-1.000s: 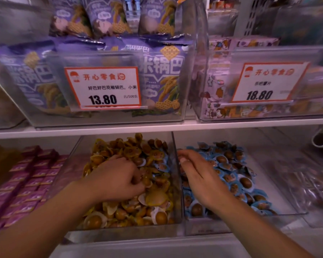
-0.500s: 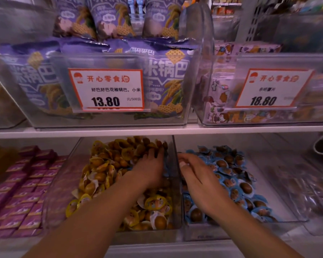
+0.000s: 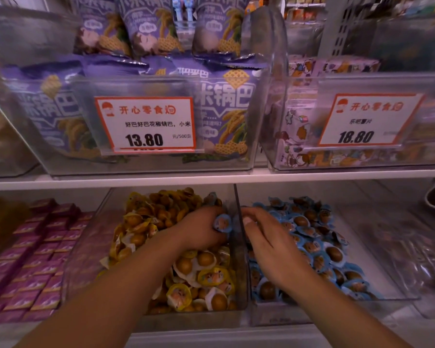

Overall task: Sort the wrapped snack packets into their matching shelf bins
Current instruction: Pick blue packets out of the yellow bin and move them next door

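Observation:
Two clear bins stand side by side on the lower shelf. The left bin [image 3: 86, 252] holds yellow-wrapped egg packets [image 3: 201, 275]; the right bin [image 3: 392, 285] holds blue-wrapped egg packets [image 3: 319, 247]. My left hand [image 3: 201, 229] is over the yellow bin's right rear corner and grips a blue-wrapped packet [image 3: 222, 223] right beside the divider wall. Just across that wall, my right hand [image 3: 266, 237] hovers over the blue packets with its fingers curled toward the left hand; what lies under its fingertips is hidden.
A bin of small purple boxes [image 3: 33, 259] fills the lower left. On the upper shelf [image 3: 211, 178] stand bins of purple snack bags [image 3: 224, 101] and cartoon packets [image 3: 294, 136], with price tags 13.80 [image 3: 145, 124] and 18.80 [image 3: 367, 119]. A clear-wrapped bin [image 3: 417, 247] sits at far right.
My left hand has moved from the middle of the yellow packets to the divider and now holds a blue packet. My right hand has barely shifted. The view has tilted slightly.

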Demonstrator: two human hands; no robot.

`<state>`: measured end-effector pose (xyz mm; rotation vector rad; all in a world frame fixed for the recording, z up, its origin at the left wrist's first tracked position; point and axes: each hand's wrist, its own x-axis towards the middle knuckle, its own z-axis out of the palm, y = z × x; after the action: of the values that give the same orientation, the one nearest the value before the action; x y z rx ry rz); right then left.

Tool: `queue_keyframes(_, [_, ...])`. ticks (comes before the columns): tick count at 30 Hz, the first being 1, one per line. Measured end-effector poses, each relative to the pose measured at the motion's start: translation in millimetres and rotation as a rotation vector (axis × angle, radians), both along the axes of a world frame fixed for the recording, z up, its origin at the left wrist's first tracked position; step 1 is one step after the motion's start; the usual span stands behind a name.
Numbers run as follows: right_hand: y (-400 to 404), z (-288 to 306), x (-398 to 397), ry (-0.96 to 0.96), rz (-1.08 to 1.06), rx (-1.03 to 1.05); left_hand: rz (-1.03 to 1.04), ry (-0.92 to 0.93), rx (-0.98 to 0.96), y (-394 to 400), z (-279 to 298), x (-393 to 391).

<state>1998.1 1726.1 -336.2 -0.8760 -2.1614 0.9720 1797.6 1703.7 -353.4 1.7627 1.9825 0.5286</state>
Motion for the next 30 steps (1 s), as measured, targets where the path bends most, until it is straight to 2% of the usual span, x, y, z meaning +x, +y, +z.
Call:
queue_keyframes(8, [1,3,1,0.032,-0.008,0.039,0.127,-0.495,0.116,-49,28,-9])
queue_keyframes(13, [-12,23,1,0.315,-0.107,0.116,0.258,-1.130,0.196,-99,52,-6])
queue_keyframes(17, [-46,42,-13,0.403,-0.036,0.139,0.392,-1.440,0.287,-126,54,-10])
queue_keyframes(20, [-72,41,-40,0.280,0.061,-0.005,0.467,-1.552,0.313,-135,50,-13])
queue_keyframes(22, [-86,37,-62,0.186,0.112,-0.294,0.436,-1.607,0.278,-137,48,-15])
queue_keyframes(25, [-94,34,-87,0.260,0.182,-0.842,0.418,-1.612,0.244,-136,42,-17])
queue_keyframes(26, [-93,34,-92,0.292,0.180,-0.914,0.439,-1.596,0.246,-135,40,-18])
queue_keyframes(28, [-86,32,-96,0.297,0.118,-0.858,0.497,-1.540,0.271,-135,38,-23])
queue_keyframes(30, [-74,27,-95,0.226,-0.001,-0.617,0.547,-1.490,0.327,-138,39,-29])
